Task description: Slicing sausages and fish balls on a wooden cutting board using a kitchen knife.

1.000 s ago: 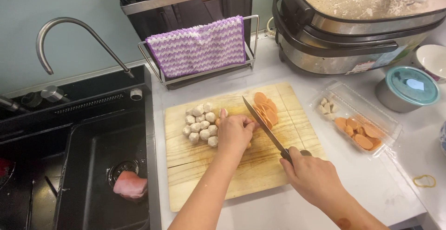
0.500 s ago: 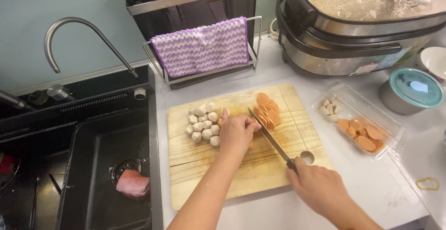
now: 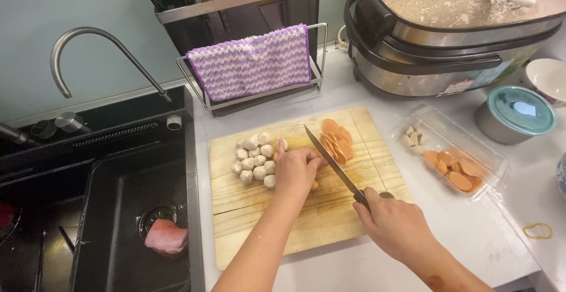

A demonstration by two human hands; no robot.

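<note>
A wooden cutting board (image 3: 348, 209) lies on the white counter. My left hand (image 3: 296, 170) presses down on a small orange piece in the board's middle, mostly hidden under the fingers. My right hand (image 3: 396, 224) grips the handle of a kitchen knife (image 3: 331, 161), whose blade runs just right of my left fingers. A pile of pale round balls (image 3: 254, 159) sits left of my left hand. Orange slices (image 3: 336, 140) lie fanned beyond the blade.
A clear plastic tray (image 3: 454, 150) with orange slices and pale bits lies right of the board. Behind stand a large cooker (image 3: 454, 38), a lidded teal-topped tin (image 3: 515, 114) and a rack with a purple cloth (image 3: 253, 62). A black sink (image 3: 124, 209) with a pink sponge is left.
The knife has shifted slightly toward my left hand and lowered over the board. My left hand stays on the piece.
</note>
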